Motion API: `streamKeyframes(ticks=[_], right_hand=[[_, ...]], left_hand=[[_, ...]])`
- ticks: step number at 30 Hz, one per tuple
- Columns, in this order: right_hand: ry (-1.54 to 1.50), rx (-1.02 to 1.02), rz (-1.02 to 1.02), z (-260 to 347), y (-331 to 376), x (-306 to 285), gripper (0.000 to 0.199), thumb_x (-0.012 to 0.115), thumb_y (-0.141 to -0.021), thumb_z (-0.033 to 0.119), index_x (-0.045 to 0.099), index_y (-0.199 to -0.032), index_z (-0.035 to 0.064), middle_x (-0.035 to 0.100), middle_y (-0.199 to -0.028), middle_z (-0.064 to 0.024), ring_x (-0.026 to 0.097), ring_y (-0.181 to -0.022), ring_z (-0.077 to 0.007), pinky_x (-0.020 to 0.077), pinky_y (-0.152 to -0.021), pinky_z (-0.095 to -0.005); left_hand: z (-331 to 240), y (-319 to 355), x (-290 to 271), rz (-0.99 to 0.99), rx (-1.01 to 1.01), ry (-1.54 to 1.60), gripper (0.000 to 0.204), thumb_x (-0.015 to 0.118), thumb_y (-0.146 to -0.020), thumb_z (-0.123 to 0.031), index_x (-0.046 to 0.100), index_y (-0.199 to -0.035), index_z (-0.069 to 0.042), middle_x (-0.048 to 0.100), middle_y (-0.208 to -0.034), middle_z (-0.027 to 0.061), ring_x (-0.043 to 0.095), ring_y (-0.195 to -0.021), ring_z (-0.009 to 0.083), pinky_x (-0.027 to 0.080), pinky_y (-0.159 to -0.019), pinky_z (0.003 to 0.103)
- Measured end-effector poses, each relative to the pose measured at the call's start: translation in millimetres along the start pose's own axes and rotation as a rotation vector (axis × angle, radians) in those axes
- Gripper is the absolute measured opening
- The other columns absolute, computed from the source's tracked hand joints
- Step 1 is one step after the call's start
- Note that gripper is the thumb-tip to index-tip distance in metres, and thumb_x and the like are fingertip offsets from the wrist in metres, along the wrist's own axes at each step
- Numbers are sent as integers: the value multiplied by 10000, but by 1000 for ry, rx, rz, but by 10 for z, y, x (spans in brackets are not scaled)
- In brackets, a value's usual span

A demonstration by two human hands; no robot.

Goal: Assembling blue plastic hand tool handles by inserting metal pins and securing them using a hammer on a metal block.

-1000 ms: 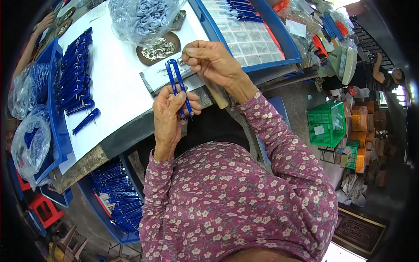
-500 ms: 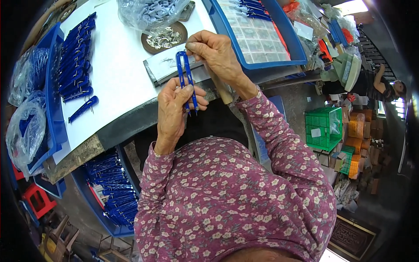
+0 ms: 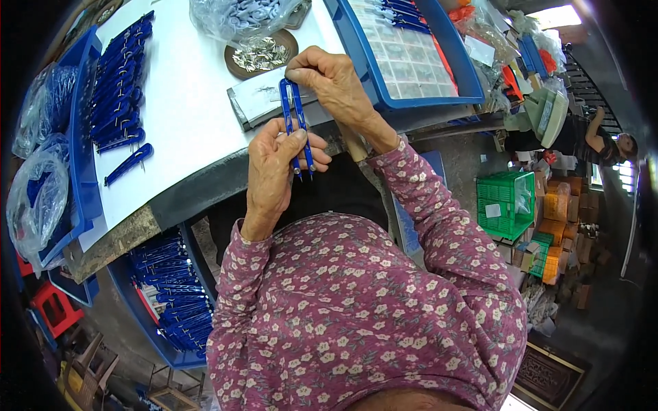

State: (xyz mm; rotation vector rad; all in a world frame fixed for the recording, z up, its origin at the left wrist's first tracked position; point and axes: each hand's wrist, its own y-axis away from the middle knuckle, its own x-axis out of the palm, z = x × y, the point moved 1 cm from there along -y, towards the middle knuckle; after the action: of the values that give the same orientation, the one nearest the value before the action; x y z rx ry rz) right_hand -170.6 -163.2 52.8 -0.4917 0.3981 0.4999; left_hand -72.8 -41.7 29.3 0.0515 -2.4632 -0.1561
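Observation:
A blue drawing compass [image 3: 286, 103] is held upright in front of me, its two legs side by side and its points toward my body. My left hand [image 3: 274, 156] grips it around the lower legs, between thumb and fingers. At the top end of the compass, my right hand [image 3: 336, 83] is closed in a pinch at its head. Whatever sits between those fingertips is hidden. Just behind the compass lies a pale flat block [image 3: 260, 94] with small dark pins on it. A round dish [image 3: 261, 55] of small metal parts stands beyond.
A row of blue compasses [image 3: 122, 89] lies on the white tabletop at left, beside a blue tray [image 3: 83, 137] with plastic bags. A bag of grey-blue parts [image 3: 243, 17] is at the back. A compartment tray [image 3: 439, 101] stands right. Below, a bin [image 3: 185, 361] holds many compasses. Another person [image 3: 598, 140] is far right.
The right fingers have shifted slightly left and closer over the compass's head. My left hand keeps its grip; the whole view has moved a little.

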Motion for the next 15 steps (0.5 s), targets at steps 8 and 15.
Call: streamKeyframes(ticks=[8, 15], right_hand=[[28, -14, -28, -24, 10, 4, 94, 588, -805, 91, 612, -812, 0, 561, -659, 6, 476, -610, -46, 392, -541, -200], [89, -41, -31, -44, 21, 13, 76, 586, -803, 79, 605, -802, 5, 565, -675, -5, 493, -609, -60, 400, -545, -204]], left_hand=[[-10, 7, 20, 6, 3, -4, 237, 524, -866, -198, 473, -958, 14, 614, -788, 148, 625, -618, 155, 526, -535, 241], [1, 4, 15, 19, 15, -13, 210, 511, -874, -179, 472, -943, 16, 612, -795, 155, 626, -631, 162, 532, -556, 255]])
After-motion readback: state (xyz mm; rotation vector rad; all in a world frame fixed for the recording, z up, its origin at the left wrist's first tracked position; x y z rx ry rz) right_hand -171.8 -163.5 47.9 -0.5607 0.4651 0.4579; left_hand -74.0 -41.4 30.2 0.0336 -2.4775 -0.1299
